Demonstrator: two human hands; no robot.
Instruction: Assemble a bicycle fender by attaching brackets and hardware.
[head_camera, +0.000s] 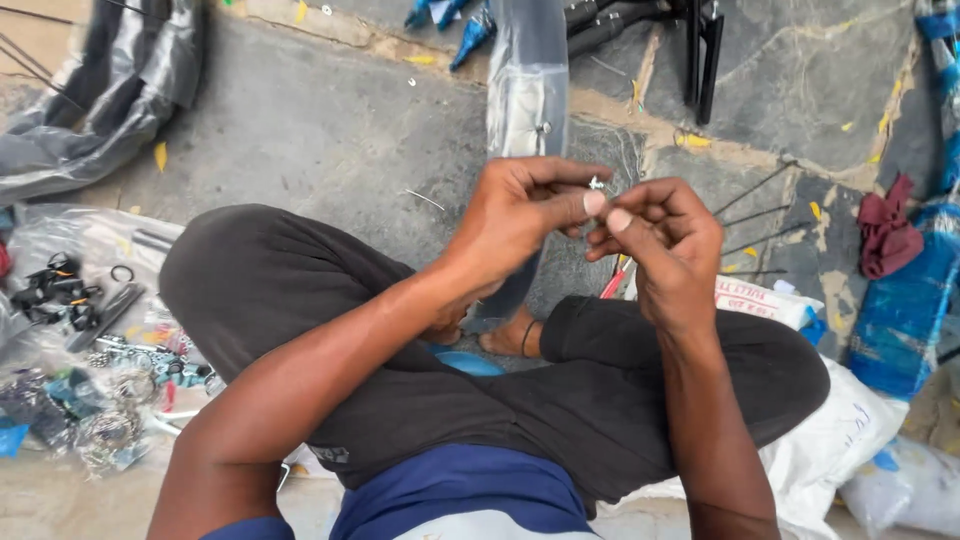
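Left hand: left hand (520, 215) is raised in front of the chest, thumb and fingers pinched together on a small silvery metal fitting (596, 184), so the part sits up close where it can be seen.
Right hand: right hand (665, 235) meets the left fingertip to fingertip, its thumb and forefinger closed at the same fitting; whether it grips the part itself or only steadies it I cannot tell.
Fitting: held in the air between both hands, over the crossed legs (400, 340), too small to name more exactly.
Ground near left: clear plastic sheet (60, 235) spread on the stone floor (330, 120), carrying small black parts (55, 290) and shiny hardware, within easy reach of the left arm.
Ahead: plastic-wrapped mudguard (527, 80) lies on the floor beyond the hands.
Right side: thin spokes (755, 215), dark red rag (885, 230), white sack (830, 440), blue-wrapped piece (905, 310).
In the way: nothing between the hands; the knees crowd the space beneath.
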